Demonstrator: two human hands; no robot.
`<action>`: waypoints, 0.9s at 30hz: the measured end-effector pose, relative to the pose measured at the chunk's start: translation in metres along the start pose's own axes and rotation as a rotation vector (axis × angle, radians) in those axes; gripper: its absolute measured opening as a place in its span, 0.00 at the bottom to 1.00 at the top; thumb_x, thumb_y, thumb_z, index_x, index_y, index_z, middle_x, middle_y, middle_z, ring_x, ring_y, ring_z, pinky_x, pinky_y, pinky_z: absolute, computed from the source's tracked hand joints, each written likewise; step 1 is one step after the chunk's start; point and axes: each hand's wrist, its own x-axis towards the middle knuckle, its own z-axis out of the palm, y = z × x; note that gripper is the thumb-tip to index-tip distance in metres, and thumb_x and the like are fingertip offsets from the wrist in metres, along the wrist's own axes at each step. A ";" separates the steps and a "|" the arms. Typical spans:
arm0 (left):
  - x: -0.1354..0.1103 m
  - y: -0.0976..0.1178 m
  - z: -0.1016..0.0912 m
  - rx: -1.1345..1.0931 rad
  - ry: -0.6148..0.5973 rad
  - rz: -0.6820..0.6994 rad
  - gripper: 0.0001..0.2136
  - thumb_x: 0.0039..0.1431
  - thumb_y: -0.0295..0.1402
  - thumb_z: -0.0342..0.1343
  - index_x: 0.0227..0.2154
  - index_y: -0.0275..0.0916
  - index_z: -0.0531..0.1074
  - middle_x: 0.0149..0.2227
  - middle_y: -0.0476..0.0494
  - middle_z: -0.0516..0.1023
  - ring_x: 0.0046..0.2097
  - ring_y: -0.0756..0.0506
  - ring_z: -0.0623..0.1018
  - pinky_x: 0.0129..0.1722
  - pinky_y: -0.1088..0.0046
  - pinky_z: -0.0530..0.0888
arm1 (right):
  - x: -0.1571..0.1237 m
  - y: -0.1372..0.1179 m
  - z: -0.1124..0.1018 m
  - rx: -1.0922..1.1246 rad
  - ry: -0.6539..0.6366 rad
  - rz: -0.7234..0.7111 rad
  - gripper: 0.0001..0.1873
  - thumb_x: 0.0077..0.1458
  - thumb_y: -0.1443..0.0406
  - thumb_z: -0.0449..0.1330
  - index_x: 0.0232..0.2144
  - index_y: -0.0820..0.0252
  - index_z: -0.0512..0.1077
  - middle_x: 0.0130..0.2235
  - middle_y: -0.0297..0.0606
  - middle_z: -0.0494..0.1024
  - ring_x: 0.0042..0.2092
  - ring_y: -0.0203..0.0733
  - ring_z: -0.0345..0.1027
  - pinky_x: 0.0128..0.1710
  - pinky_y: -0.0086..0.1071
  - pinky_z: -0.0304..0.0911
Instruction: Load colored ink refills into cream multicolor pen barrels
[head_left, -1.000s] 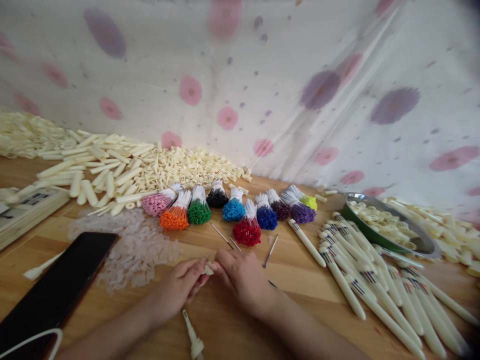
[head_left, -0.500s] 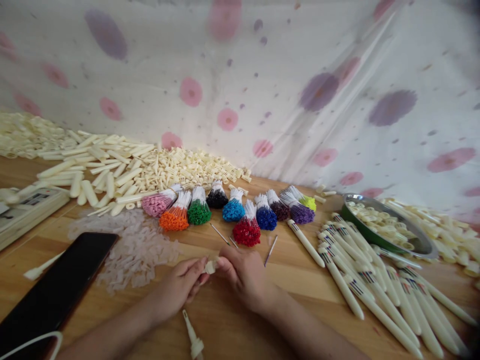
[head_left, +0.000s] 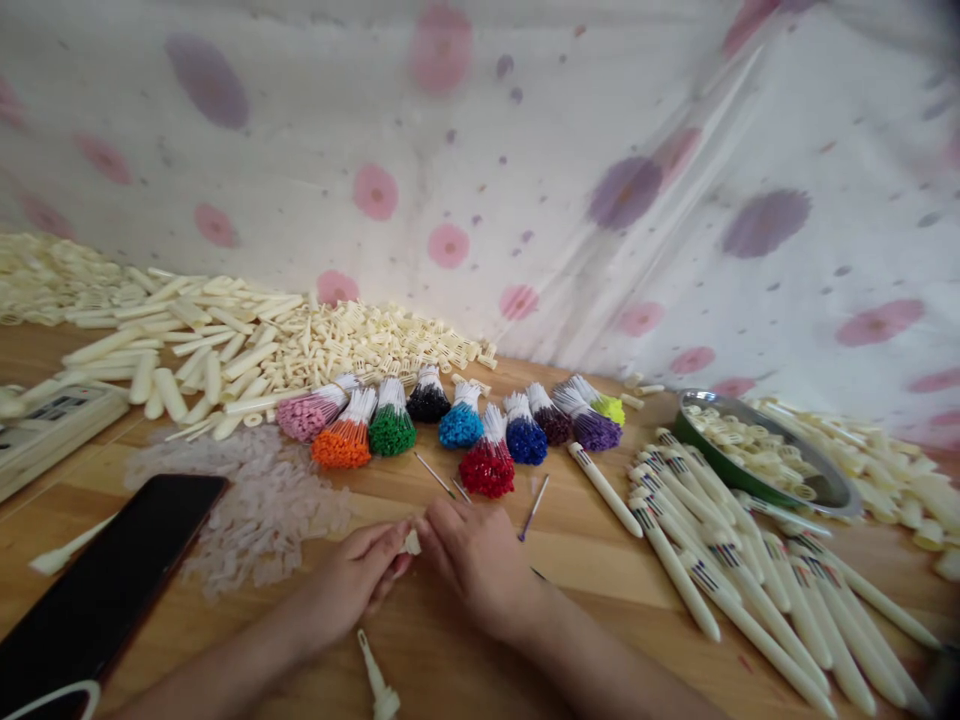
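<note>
My left hand [head_left: 373, 568] pinches a small cream plastic pen part [head_left: 412, 542] between thumb and fingers above the wooden table. Against that part, my right hand [head_left: 480, 560] has its fingers closed; its fingertips are mostly hidden, so what it grips there cannot be made out. A cream pointed plastic piece [head_left: 377, 680] lies on the table just below the hands. Beyond them are bundles of pen refills with coloured ends, the red bundle [head_left: 490, 462] being nearest. A few loose refills [head_left: 533, 508] lie close to my right hand.
Cream barrels [head_left: 172, 395] and small parts [head_left: 360, 340] are heaped at the back left. Clear plastic bits [head_left: 255, 515] lie beside a black phone [head_left: 112, 580]. At right are multicolour pens [head_left: 742, 590] and a green metal bowl [head_left: 720, 468] of cream parts. A flowered sheet [head_left: 450, 150] hangs behind.
My right hand has moved in over the cream part, covering more of it. A dark refill tip now shows beside the right wrist. The view has shifted slightly.
</note>
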 end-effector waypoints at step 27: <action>0.001 -0.002 -0.001 -0.003 -0.056 -0.040 0.26 0.35 0.62 0.51 0.19 0.42 0.55 0.16 0.62 0.50 0.17 0.57 0.46 0.16 0.80 0.46 | 0.000 -0.004 0.001 0.005 0.013 -0.029 0.16 0.63 0.65 0.43 0.26 0.59 0.64 0.25 0.34 0.72 0.25 0.35 0.64 0.24 0.28 0.46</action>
